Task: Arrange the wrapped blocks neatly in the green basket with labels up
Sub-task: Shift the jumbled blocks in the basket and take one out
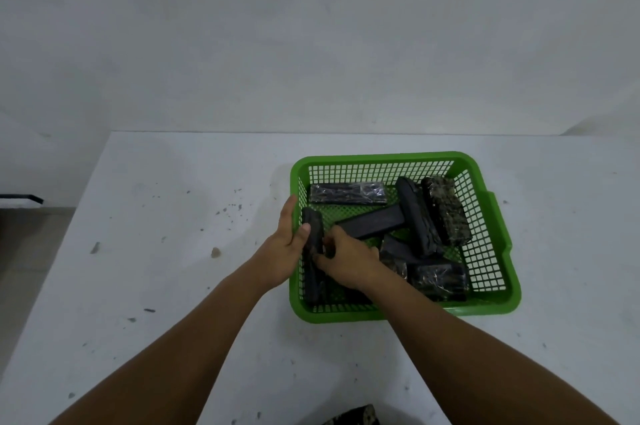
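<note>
A green mesh basket (498, 251) stands on the white table, right of centre. Several dark wrapped blocks lie jumbled inside it: one flat along the far wall (348, 193), two leaning at the right (445, 209), others crossed in the middle (372, 222) and near the front right (438, 277). One long dark block (312, 227) stands on edge along the basket's left wall. My left hand (282, 251) grips it from the outer side, thumb on top. My right hand (348, 260) holds the same block from the inner side.
The white table (173, 251) carries dark specks and small bits of debris, with a small pebble-like crumb (215, 252) to the left of my hands. Another wrapped block (356, 416) peeks in at the bottom edge. A white wall rises behind the table.
</note>
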`<state>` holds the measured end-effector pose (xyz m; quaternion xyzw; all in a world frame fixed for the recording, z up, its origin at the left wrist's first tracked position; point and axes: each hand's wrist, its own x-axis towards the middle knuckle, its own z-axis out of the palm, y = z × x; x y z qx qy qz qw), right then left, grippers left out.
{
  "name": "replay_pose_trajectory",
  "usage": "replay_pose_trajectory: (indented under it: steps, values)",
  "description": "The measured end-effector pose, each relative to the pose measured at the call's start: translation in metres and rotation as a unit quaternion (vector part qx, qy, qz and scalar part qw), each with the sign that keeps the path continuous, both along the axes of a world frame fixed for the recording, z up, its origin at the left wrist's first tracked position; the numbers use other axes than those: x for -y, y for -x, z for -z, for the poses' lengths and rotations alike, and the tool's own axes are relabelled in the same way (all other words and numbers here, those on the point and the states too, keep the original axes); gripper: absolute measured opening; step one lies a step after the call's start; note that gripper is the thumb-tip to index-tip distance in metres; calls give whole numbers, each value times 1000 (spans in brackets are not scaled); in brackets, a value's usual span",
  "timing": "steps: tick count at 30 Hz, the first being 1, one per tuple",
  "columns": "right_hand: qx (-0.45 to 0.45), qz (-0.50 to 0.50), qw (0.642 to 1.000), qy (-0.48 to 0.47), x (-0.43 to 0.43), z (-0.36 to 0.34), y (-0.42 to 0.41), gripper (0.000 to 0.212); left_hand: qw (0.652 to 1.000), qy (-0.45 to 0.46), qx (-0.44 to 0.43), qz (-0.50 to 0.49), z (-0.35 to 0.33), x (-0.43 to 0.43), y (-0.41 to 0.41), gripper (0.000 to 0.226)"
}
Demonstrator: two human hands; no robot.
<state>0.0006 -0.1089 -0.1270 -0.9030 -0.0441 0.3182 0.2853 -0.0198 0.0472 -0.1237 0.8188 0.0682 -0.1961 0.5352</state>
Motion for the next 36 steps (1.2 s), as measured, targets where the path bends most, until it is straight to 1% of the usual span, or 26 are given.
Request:
replay_pose_trajectory:
  steps: [2,4,10,11,13,15,18,20,23,25,26,28,30,32,34,36]
  values:
    - [-11,-8,1000,-8,-4,0,0,39,1000,6,-3,6,1,-2,0,66]
    - [-23,1,1000,-21,-11,1,1,40,1000,17,-3,13,1,-3,-1,64]
    - [-30,114,991,-59,-18,3,4,50,999,36,-5,28,1,-5,-1,67]
    - [-21,128,990,-53,-18,2,4,53,999,36,-6,31,1,-6,-1,67]
    - [13,138,990,-11,-17,2,2,58,998,41,-9,36,1,-7,-1,66]
    - [45,115,991,45,-17,5,2,62,998,47,-8,37,1,-8,-1,64]
    - [68,51,990,115,-17,13,5,62,998,39,-4,39,3,-8,-1,62]
    - [90,34,988,121,-15,16,7,53,999,35,3,37,4,-7,-1,62]
    - [110,12,989,101,-2,12,8,35,999,27,22,32,7,-6,0,66]
    - [120,-16,988,92,14,7,7,29,999,16,32,33,10,-7,0,65]
    - [131,-32,986,100,23,4,6,30,999,9,34,33,11,-7,0,64]
    - [132,-68,978,144,43,-3,4,37,999,-6,40,30,13,-7,1,60]
    - [91,-117,967,209,60,-8,4,46,998,-21,51,31,14,-6,2,59]
    - [69,-159,952,252,69,-8,7,50,998,-31,56,25,14,-4,3,59]
    - [86,-171,948,255,72,-8,10,51,997,-44,56,9,12,0,3,59]
    - [105,-165,951,239,70,-8,12,52,996,-59,61,-13,10,3,3,59]
